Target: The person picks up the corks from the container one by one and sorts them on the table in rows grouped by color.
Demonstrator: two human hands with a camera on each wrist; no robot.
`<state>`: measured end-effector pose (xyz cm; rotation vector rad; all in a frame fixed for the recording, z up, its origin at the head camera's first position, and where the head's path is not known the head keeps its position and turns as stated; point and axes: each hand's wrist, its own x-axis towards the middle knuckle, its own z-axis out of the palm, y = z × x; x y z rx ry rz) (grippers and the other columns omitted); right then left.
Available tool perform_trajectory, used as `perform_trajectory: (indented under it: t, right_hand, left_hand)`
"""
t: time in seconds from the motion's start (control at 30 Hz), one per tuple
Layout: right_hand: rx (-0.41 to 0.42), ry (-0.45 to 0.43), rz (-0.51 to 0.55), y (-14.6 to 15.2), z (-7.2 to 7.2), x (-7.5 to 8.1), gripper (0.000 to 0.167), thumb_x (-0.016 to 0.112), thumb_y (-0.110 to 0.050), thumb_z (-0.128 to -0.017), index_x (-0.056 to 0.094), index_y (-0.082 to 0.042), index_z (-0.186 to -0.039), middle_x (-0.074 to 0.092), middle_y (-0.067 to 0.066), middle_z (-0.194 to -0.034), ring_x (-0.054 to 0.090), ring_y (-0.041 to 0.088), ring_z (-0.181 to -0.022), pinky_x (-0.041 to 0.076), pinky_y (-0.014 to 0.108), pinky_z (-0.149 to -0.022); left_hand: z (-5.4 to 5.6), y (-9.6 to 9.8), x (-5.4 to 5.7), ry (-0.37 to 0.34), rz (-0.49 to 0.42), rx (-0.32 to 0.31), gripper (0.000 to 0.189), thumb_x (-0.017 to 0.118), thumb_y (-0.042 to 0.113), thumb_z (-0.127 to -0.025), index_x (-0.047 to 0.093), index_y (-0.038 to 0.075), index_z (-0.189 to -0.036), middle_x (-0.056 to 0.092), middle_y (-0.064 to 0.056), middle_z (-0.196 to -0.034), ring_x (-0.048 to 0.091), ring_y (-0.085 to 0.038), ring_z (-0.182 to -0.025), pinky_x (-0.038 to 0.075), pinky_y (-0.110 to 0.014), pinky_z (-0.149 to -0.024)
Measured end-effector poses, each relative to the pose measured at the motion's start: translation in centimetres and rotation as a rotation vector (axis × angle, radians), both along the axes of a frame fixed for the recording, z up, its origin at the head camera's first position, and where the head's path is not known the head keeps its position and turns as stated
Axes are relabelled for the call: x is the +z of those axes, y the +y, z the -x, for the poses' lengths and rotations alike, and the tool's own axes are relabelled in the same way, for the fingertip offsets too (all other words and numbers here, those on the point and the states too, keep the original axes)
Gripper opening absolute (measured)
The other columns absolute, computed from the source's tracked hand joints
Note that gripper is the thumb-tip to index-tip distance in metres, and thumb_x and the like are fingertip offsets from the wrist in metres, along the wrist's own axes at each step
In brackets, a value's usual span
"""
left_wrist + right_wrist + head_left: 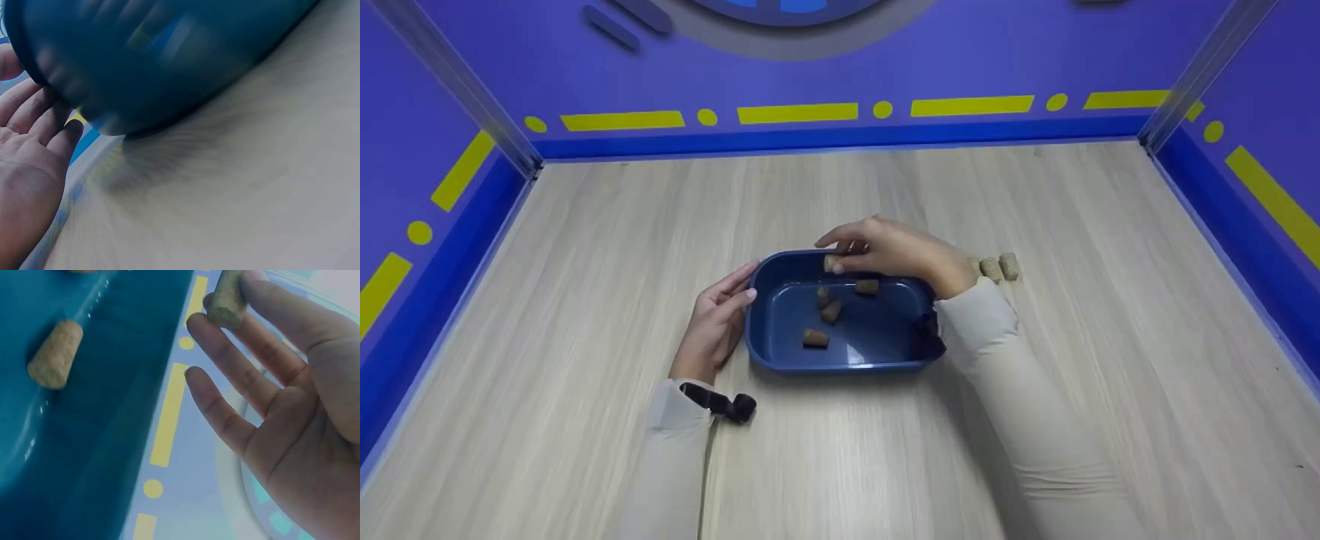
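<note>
Cork (830,262) is what I pinch between the thumb and finger of my right hand (889,251), just inside the far wall of the blue tub (847,367); the right-wrist view shows my other fingers spread apart. My left hand (712,326) touches the tub's left end, fingers fairly straight, thumb at the rim. Four more corks (815,338) lie in the tub, and at least three loose corks (1009,266) sit in a row on the bench to the right, the leftmost partly hidden by my wrist.

Pale wood grain runs over the bench (607,300), from near to far. Blue-purple panels (997,60) stand on the far, left and right sides, marked with yellow bars (798,113) and yellow dots (883,109) above a brighter blue strip (840,138). Metal posts (1192,79) rise in both far corners, and a large round design (791,13) shows at the far middle.
</note>
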<state>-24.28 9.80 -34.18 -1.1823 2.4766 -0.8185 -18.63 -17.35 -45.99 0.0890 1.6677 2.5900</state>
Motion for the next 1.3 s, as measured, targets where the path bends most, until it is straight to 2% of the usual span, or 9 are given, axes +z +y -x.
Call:
perform_trajectory:
  t: [0.37,0.5,0.6,0.73,0.87,0.97,1.1,1.17,1.3]
  right_hand:
    - [-0.088,-0.029,0.098,3.9,-0.5,-0.1,0.054,0.057,-0.017,-0.096,0.04,-0.022,-0.148,0.07,0.008,-0.111,0.066,0.022,-0.1,0.053,0.041,-0.088]
    - [-0.149,-0.037,0.148,5.5,-0.9,-0.1,0.048,0.056,-0.016,-0.097,0.047,-0.024,-0.143,0.069,0.008,-0.113,0.067,0.022,-0.094,0.054,0.041,-0.087]
    - [-0.202,0.008,0.18,6.7,-1.1,-0.3,0.036,0.056,-0.017,-0.097,0.059,-0.02,-0.133,0.069,0.005,-0.116,0.067,0.021,-0.094,0.055,0.035,-0.085]
    - [-0.266,0.051,0.238,8.4,-1.4,-0.8,0.028,0.057,-0.019,-0.097,0.066,-0.016,-0.123,0.069,0.003,-0.116,0.067,0.019,-0.094,0.053,0.024,-0.056]
    - [-0.32,0.005,0.298,10.2,-1.7,-1.5,0.031,0.061,-0.017,-0.094,0.064,-0.018,-0.125,0.071,0.007,-0.108,0.063,0.014,-0.063,0.036,0.022,-0.034]
    - [-0.355,-0.012,0.328,11.3,-2.0,-2.1,0.039,0.065,-0.01,-0.091,0.061,-0.017,-0.128,0.069,0.01,-0.111,0.061,0.008,-0.06,0.038,0.019,-0.038]
    - [-0.395,0.028,0.361,12.7,-2.3,-2.9,0.045,0.066,0.0,-0.087,0.059,-0.008,-0.131,0.06,0.012,-0.124,0.066,0.003,-0.086,0.049,0.014,-0.057]
    - [-0.41,0.045,0.382,13.5,-2.4,-3.3,0.047,0.065,0.005,-0.085,0.057,-0.004,-0.131,0.056,0.013,-0.129,0.067,0.004,-0.089,0.052,0.013,-0.066]
    - [-0.435,0.076,0.403,15.1,-2.6,-4.1,0.049,0.064,0.009,-0.085,0.055,-0.001,-0.133,0.05,0.014,-0.135,0.065,0.001,-0.086,0.051,0.012,-0.062]
  left_hand:
    - [-0.4,-0.1,-0.1,-0.01,-0.009,0.008,0.052,0.049,-0.013,-0.087,0.037,-0.015,-0.138,0.051,-0.018,-0.14,0.053,-0.011,-0.125,0.044,-0.02,-0.101]
    - [-0.3,-0.2,0.1,-0.01,-0.004,0.01,0.052,0.049,-0.013,-0.087,0.038,-0.015,-0.139,0.048,-0.021,-0.143,0.052,-0.012,-0.126,0.044,-0.02,-0.101]
    - [-0.2,-0.2,0.2,-0.012,-0.01,0.01,0.053,0.048,-0.014,-0.087,0.036,-0.016,-0.139,0.047,-0.022,-0.143,0.054,-0.009,-0.123,0.045,-0.02,-0.1]
    - [0.0,-0.2,0.2,-0.016,-0.021,0.009,0.053,0.048,-0.015,-0.087,0.036,-0.016,-0.139,0.051,-0.019,-0.14,0.056,-0.007,-0.12,0.046,-0.019,-0.099]
    - [0.1,-0.2,0.2,-0.021,-0.025,0.003,0.053,0.048,-0.014,-0.087,0.037,-0.015,-0.139,0.053,-0.017,-0.139,0.056,-0.007,-0.12,0.046,-0.019,-0.099]
    - [0.0,-0.2,0.2,-0.031,-0.015,0.002,0.054,0.049,-0.013,-0.087,0.038,-0.013,-0.14,0.053,-0.016,-0.14,0.056,-0.007,-0.12,0.046,-0.019,-0.098]
    - [0.0,-0.1,0.2,-0.031,0.009,-0.001,0.054,0.049,-0.012,-0.088,0.037,-0.013,-0.14,0.049,-0.018,-0.143,0.056,-0.006,-0.12,0.047,-0.019,-0.098]
    - [0.0,-0.1,0.2,-0.025,0.014,-0.006,0.054,0.049,-0.012,-0.088,0.036,-0.013,-0.14,0.047,-0.019,-0.144,0.055,-0.006,-0.121,0.046,-0.019,-0.098]
    - [-0.1,-0.1,0.4,-0.023,0.009,-0.007,0.054,0.049,-0.013,-0.087,0.036,-0.013,-0.14,0.046,-0.02,-0.145,0.055,-0.006,-0.121,0.046,-0.019,-0.098]
